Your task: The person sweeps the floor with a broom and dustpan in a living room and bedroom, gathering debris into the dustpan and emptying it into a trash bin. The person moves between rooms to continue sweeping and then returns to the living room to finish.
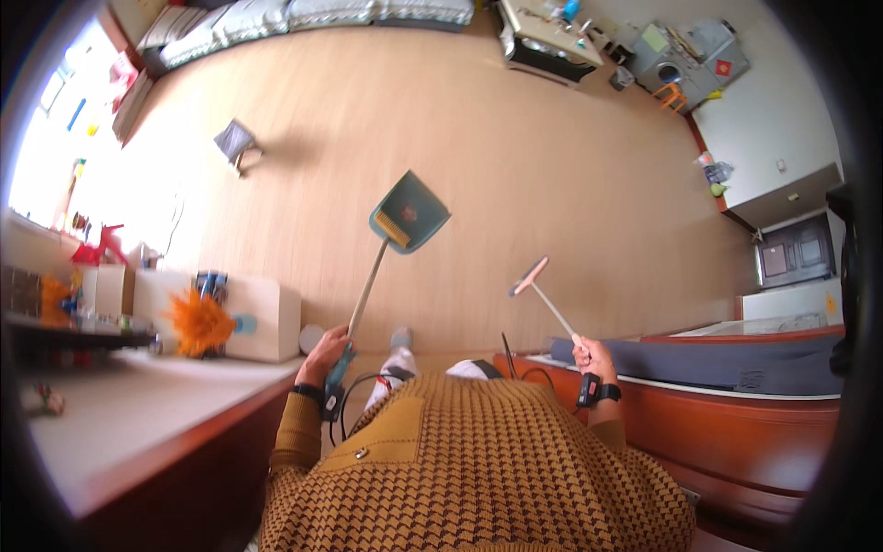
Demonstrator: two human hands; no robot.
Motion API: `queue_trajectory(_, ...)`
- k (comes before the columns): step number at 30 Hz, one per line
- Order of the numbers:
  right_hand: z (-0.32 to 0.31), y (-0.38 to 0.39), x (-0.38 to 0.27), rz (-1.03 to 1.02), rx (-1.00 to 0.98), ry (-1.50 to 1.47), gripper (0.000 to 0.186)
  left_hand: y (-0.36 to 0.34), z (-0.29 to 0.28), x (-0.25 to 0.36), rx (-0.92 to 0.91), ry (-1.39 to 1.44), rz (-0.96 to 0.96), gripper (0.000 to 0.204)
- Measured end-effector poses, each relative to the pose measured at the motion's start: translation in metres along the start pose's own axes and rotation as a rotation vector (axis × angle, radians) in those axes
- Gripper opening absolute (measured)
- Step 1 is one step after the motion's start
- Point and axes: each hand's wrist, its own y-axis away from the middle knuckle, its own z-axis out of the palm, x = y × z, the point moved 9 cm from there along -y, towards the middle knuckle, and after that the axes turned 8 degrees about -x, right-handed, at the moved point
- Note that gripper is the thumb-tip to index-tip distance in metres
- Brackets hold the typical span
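Observation:
My left hand (324, 357) is closed around the handle of a long-handled dustpan (425, 195). Its dark green pan is out in front over the floor, with a yellow comb-like strip where the handle joins. A small reddish patch shows inside the pan. To the right, my right hand (596, 357) grips the pale stick of a broom (531, 276) with a narrow, T-shaped pink head. The broom head is apart from the dustpan. Whether its edge is bristle or rubber is too small to tell.
A small grey-topped stool (236, 140) stands ahead on the left. White cabinet tops and an orange feathery bunch (200, 322) are close on my left. A red-brown wooden cabinet (681, 423) is close on my right. Far back are a sofa (267, 23) and a low table (547, 41).

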Motion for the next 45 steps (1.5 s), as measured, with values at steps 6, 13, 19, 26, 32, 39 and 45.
queue_trajectory(6, 0.004, 0.003, -0.024, -0.132, 0.000, -0.066, 0.018, -0.082, -0.026, 0.049, -0.024, 0.008, -0.054, 0.009)
queue_trajectory(13, -0.020, -0.043, -0.063, -0.125, -0.020, -0.282, 0.020, -0.175, -0.013, 0.130, -0.099, -0.002, -0.114, 0.006)
queue_trajectory(19, -0.047, -0.092, -0.159, -0.148, -0.012, -0.339, 0.026, -0.241, 0.051, 0.263, -0.105, -0.004, -0.094, 0.017)
queue_trajectory(26, -0.075, -0.128, -0.328, -0.224, 0.107, -0.294, 0.030, -0.321, 0.126, 0.428, -0.185, -0.267, 0.228, 0.021)
queue_trajectory(32, -0.087, -0.159, -0.433, -0.264, 0.144, -0.334, 0.028, -0.413, 0.171, 0.501, -0.271, -0.193, -0.003, 0.018)
queue_trajectory(39, -0.133, -0.213, -0.512, -0.292, 0.070, -0.517, 0.021, -0.615, 0.206, 0.582, -0.310, -0.195, -0.143, 0.016)
queue_trajectory(45, -0.169, -0.202, -0.601, -0.261, 0.266, -0.568, 0.019, -0.746, 0.299, 0.693, -0.445, -0.232, -0.144, 0.021)
